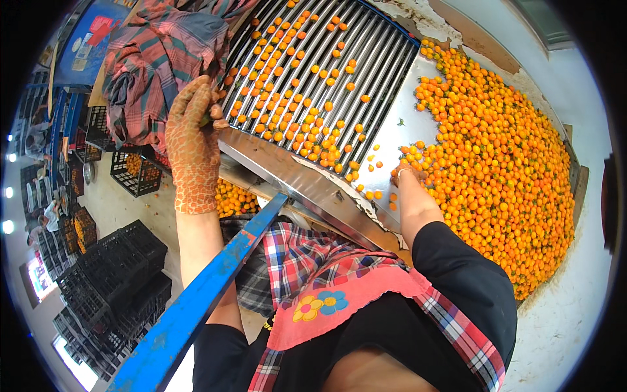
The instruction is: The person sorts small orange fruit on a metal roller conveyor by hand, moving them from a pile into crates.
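My left hand [196, 140], in an orange glove with a net-like pattern, is raised at the left edge of a roller conveyor [385, 85]. Its fingers curl inward, and what they hold, if anything, is hard to make out. Small round orange fruits [287, 108] lie scattered over the metal rollers. My right hand [410, 174] reaches down to the near left edge of a big heap of the same fruits [496, 170], on a pale metal sheet [398, 124]. Its fingers are partly hidden among the fruits. A few loose ones sit close by.
A blue metal bar [215, 261] slants up between my arms to the conveyor's steel edge [287, 170]. Plaid cloth [160, 72] is bundled at the upper left. Black crates [111, 268] stand stacked on the left floor; another crate [136, 171] holds fruits. More fruits [235, 198] lie below the conveyor.
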Action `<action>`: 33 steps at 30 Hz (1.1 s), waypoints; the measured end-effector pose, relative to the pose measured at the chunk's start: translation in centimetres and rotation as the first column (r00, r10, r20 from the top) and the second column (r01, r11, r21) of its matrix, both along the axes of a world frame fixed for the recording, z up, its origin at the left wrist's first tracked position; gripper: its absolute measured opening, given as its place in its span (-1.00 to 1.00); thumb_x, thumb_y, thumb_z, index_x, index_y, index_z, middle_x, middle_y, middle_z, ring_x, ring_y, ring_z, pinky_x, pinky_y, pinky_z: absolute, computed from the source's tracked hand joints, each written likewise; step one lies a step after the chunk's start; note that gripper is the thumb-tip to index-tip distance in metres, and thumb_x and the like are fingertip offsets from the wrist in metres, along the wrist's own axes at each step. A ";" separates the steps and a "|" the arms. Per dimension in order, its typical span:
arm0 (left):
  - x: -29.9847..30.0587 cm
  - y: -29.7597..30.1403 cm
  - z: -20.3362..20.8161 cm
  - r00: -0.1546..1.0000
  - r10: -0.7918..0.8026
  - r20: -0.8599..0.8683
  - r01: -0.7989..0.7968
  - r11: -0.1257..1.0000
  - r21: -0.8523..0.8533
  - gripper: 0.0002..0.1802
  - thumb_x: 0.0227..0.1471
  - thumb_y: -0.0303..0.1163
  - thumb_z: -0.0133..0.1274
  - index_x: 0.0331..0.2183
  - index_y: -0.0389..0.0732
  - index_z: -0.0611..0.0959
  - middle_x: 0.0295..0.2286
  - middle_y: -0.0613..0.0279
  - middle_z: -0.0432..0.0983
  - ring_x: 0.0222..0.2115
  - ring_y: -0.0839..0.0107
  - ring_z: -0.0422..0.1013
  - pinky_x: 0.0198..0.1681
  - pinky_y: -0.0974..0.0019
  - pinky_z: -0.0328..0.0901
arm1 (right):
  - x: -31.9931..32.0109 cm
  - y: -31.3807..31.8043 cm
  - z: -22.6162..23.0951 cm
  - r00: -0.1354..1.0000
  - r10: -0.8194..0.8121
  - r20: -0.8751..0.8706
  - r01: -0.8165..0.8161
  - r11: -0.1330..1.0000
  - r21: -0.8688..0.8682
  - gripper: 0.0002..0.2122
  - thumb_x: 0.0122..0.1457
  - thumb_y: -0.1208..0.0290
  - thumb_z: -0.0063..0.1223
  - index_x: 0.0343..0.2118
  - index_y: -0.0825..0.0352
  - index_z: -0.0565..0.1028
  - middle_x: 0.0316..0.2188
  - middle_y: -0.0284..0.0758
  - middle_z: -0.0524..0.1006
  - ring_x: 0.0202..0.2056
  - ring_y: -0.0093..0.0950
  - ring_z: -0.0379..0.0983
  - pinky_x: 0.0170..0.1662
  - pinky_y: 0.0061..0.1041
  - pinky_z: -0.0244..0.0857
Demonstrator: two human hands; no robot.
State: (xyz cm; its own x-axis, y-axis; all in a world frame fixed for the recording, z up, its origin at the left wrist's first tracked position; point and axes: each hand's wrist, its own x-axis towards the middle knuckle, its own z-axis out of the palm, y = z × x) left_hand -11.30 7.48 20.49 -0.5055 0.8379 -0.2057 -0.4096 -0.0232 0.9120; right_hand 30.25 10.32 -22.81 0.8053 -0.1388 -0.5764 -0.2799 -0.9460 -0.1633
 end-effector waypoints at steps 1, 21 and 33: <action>-0.1 -0.2 0.1 1.000 0.010 -0.008 -0.010 1.000 0.005 -0.73 0.09 -0.47 0.03 -0.13 -0.33 0.51 -0.43 0.23 0.46 -0.52 0.60 0.35 -0.55 0.58 0.24 | -0.4 0.3 0.0 1.000 0.003 0.006 -0.002 1.000 -0.012 -0.54 0.08 0.40 0.01 0.06 0.18 0.16 -0.22 -0.27 0.51 -0.34 -0.44 0.53 -0.37 -0.36 0.42; 0.5 0.9 -1.3 0.991 -0.135 0.017 0.134 0.991 0.029 -0.75 0.09 -0.50 0.01 -0.15 -0.33 0.52 -0.46 0.24 0.48 -0.53 0.59 0.35 -0.54 0.55 0.21 | -3.5 -4.4 9.9 -0.199 0.939 -0.281 -0.980 -0.194 0.049 -0.56 0.01 0.18 0.04 -0.03 0.25 0.40 -0.05 -0.09 0.41 -0.09 -0.13 0.42 -0.06 -0.28 0.34; 0.2 1.0 -2.0 0.990 -0.139 -0.016 0.139 0.990 0.029 -0.72 0.07 -0.50 0.02 -0.13 -0.35 0.52 -0.43 0.19 0.50 -0.51 0.55 0.36 -0.51 0.53 0.23 | -9.1 -4.7 10.5 0.016 0.972 -0.235 -0.912 0.111 0.395 -0.62 0.06 0.19 -0.04 -0.07 0.24 0.46 -0.11 -0.12 0.48 -0.10 -0.13 0.43 0.04 -0.33 0.26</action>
State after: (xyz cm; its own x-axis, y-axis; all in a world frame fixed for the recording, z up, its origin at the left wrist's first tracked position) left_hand -11.14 8.45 18.53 -0.3862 0.9061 -0.1729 -0.3978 0.0056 0.9175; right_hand 21.13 5.65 -12.36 -0.0969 0.6476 -0.7558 0.7913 -0.4105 -0.4532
